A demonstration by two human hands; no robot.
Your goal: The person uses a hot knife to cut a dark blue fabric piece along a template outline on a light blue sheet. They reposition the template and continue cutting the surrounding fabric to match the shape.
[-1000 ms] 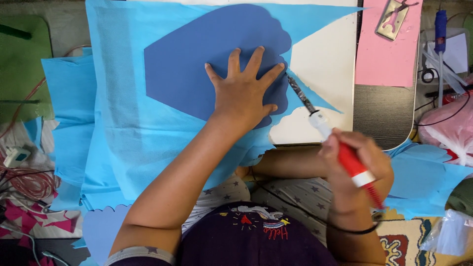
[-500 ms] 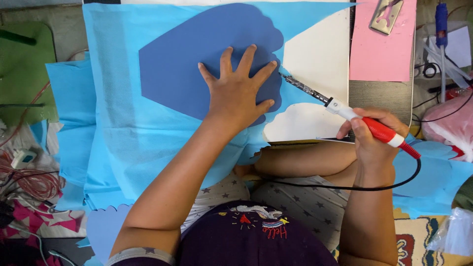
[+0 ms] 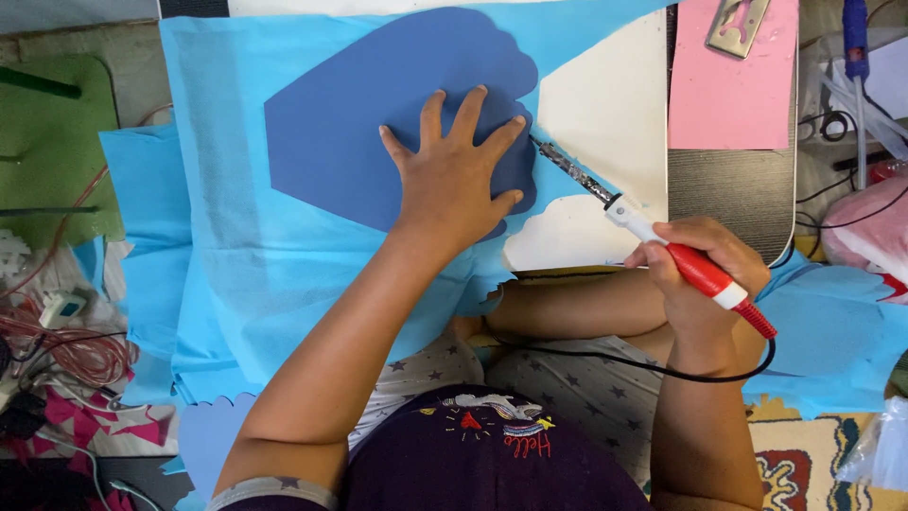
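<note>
My left hand (image 3: 457, 172) lies flat with fingers spread on a dark blue template (image 3: 369, 123), pressing it onto a light blue fabric sheet (image 3: 246, 255). In my right hand (image 3: 695, 274) I grip a soldering iron (image 3: 662, 248) by its red and white handle. Its metal tip touches the fabric at the template's right edge, just beside my left fingers. A black cord runs from the handle across my lap. The fabric lies over a cream board (image 3: 615, 123), bare where pieces have been cut away.
A pink sheet (image 3: 728, 85) with a metal piece on it lies on a striped grey board (image 3: 733, 189) at upper right. More blue fabric (image 3: 832, 331) sits at right, a green mat (image 3: 57, 142) and tangled red wires (image 3: 66, 345) at left.
My right hand has swung the soldering iron from low beside my lap up and right. Its tip now rests higher on the template's right edge. My left hand stays flat.
</note>
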